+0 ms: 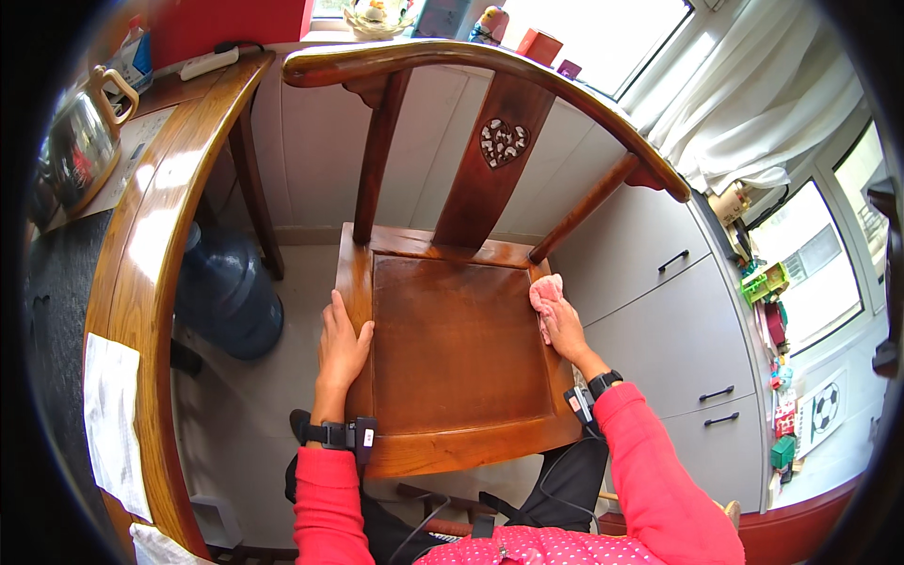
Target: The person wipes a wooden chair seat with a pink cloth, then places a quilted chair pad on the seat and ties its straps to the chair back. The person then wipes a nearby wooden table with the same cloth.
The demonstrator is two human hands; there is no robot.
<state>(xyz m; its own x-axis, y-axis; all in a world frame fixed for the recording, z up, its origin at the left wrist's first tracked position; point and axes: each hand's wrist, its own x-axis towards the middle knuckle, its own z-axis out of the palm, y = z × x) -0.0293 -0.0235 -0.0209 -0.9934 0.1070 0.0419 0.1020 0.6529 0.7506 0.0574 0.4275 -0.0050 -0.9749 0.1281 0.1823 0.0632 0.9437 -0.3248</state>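
A brown wooden chair (459, 339) with a curved top rail and a heart-shaped carving in its back splat stands before me, its seat facing up. My left hand (342, 342) rests on the left edge of the seat, thumb spread from the fingers, holding nothing. At the right edge of the seat, near the right back spindle, my right hand (561, 328) presses a pink cloth (546, 293) against the wood. The cloth is bunched under the fingers, so part of it is hidden. Straps with small devices are on both wrists.
On the left, a wooden table (152, 233) holds a metal kettle (81, 145) and white cloths (113, 424). A large blue water bottle (229, 296) stands beside the table leg. Grey cabinets (664, 325) flank the chair's right side. Small items, including a red box (539, 46), line the windowsill behind.
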